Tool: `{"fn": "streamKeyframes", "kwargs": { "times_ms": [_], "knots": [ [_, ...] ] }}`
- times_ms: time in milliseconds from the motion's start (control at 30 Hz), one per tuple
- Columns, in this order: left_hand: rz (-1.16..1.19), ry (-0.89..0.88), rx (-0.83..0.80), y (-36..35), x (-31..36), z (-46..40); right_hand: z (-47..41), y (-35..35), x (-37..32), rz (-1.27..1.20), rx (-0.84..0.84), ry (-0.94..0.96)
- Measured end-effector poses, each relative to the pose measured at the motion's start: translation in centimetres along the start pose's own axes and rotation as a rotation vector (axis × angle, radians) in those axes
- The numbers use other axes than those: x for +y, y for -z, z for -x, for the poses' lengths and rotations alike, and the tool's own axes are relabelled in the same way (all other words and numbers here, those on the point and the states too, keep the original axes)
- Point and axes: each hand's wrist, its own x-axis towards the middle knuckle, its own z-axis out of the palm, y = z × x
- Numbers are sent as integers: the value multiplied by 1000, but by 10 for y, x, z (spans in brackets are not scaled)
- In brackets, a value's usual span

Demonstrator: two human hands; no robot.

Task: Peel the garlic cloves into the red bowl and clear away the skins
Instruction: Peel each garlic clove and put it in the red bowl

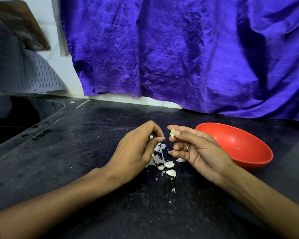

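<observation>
While the dark counter [86, 152] stretched across the whole view, the red bowl [248, 159] sat at about three o'clock from your hands, its near rim just behind your right wrist. From what I could see it held only a speck or two, so the peeling looked barely begun. Your right hand [195, 149] was the nearer one to the bowl, and it pinched a small garlic clove [172, 132] between thumb and forefinger, the clove standing roughly upright, long axis twelve to six. Your left hand [136, 152] hovered just beside it at nine o'clock, fingers curled with thumb and fingertip pinched together; whether they held a shred of skin I could not tell. The pile of skins [158, 154] and unpeeled cloves [169, 168] lay at six o'clock beneath both hands.
</observation>
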Motion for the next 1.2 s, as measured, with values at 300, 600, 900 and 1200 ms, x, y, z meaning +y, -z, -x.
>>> {"fn": "streamKeyframes", "kwargs": {
  "times_ms": [300,600,900,1200],
  "knots": [
    [53,110,6,0,-2,-2,1,1,4,70,-63,17],
    [168,232,46,-1,-5,-4,0,4,7,119,-70,55],
    [247,253,48,1,-1,-4,1,5,10,218,-14,118],
    [217,243,24,-1,-1,-2,1,4,10,350,31,198]
  ]
}}
